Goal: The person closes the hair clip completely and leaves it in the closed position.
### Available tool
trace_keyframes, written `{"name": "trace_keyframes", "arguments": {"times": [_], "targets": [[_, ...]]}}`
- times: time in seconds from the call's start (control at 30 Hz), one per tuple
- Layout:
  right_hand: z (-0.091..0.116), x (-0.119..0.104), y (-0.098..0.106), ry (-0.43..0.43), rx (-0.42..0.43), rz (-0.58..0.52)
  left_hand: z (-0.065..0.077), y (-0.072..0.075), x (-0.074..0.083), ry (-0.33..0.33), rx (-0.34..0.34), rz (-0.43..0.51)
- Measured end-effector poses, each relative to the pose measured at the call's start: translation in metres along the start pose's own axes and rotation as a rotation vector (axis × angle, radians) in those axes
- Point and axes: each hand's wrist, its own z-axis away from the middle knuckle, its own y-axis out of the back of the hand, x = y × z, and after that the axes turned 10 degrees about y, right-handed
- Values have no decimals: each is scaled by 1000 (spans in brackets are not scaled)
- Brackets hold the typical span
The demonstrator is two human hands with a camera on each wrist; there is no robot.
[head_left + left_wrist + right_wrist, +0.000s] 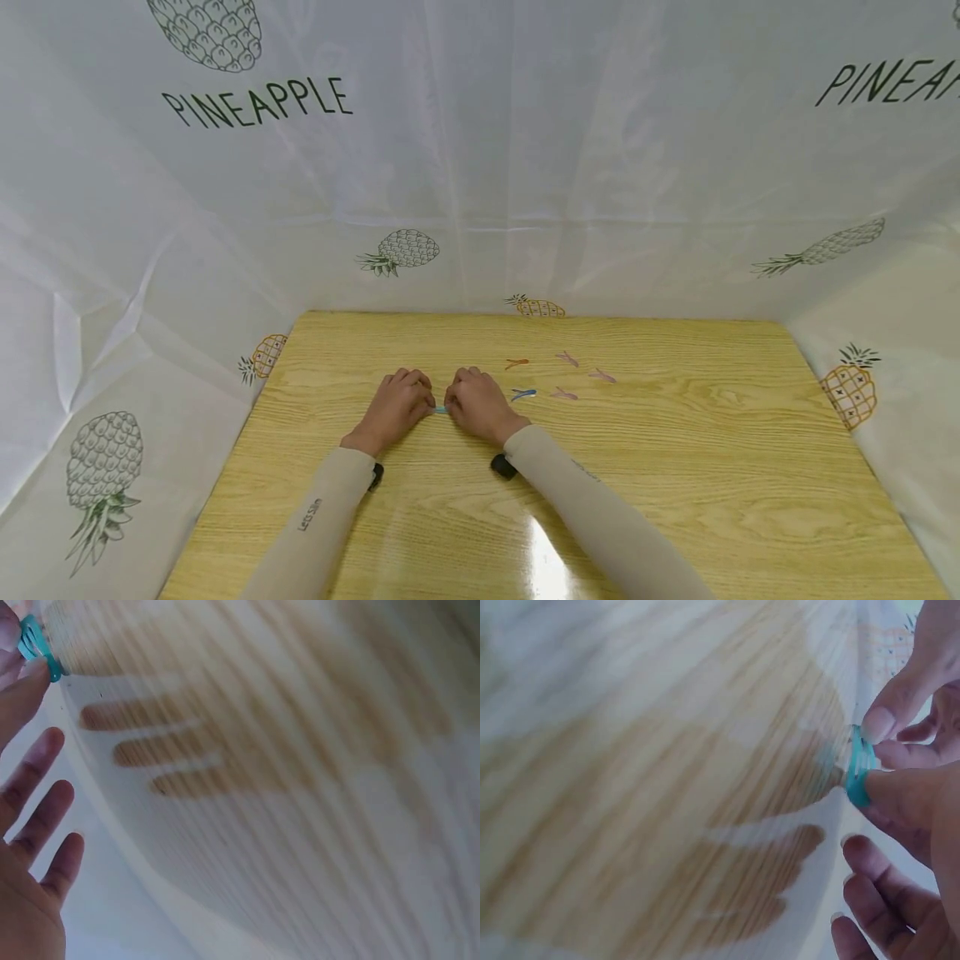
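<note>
A wood-grain table (750, 467) bears a bright glare (546, 562) low in the head view. White sheeting (562, 167) stands behind it and along both sides, creased at left, printed with grey pineapples (408, 248), orange pineapples (849, 396) and PINEAPPLE lettering (257, 102), its right-hand copy cut off.

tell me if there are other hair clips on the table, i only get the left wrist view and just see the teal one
Observer: Yes, the head view shows five more on the wooden table, all to the right of the right grip.
Operator: what colours are they
Observer: Three pink hair clips, one blue hair clip and one orange hair clip.
Operator: which one is closest to that grip
Observer: The blue one, right beside it.
</note>
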Motion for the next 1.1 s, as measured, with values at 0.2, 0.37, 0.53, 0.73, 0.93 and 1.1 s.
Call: {"name": "trace_keyframes", "arguments": {"times": [0.2,0.37,0.53,0.73,0.93,1.1], "targets": [[1,-2,0,-2,16,34,-3,3,1,47,-72,31],[1,-3,-1,40,9,87,-5,8,2,96,-143,90],[1,-3,-1,42,-4,99,-5,10,4,112,-158,113],[2,-4,-1,5,-12,103,-6,6,5,116,-142,74],[3,-6,-1,-33,-17,100,-6,3,5,110,-135,47],[4,-8,-1,-38,-18,109,-5,4,7,107,-127,34]]}}
